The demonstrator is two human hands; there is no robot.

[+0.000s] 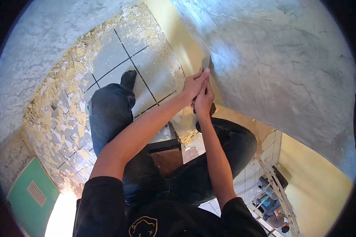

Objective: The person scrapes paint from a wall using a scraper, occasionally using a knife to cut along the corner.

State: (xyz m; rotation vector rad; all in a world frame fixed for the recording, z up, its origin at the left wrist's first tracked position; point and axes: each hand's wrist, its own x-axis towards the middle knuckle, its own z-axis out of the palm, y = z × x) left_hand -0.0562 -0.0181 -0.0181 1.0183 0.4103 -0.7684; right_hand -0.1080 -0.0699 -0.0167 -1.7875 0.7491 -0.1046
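Note:
Both of my hands are clasped together round a scraper (205, 62). Its flat blade points up and rests against the wall, where yellow paint (184, 37) borders the bare grey surface (281, 71). My left hand (192, 85) is closed over the tool from the left. Just below and to the right, my right hand (204, 98) wraps round it as well. The fingers and wrists cover the scraper's handle.
Yellow paint flakes (55, 110) litter the tiled floor (110, 51). A green panel with a white grille (25, 197) stands at lower left, beside a bright light. Wooden ladder rails (279, 191) and another person (276, 219) are at lower right.

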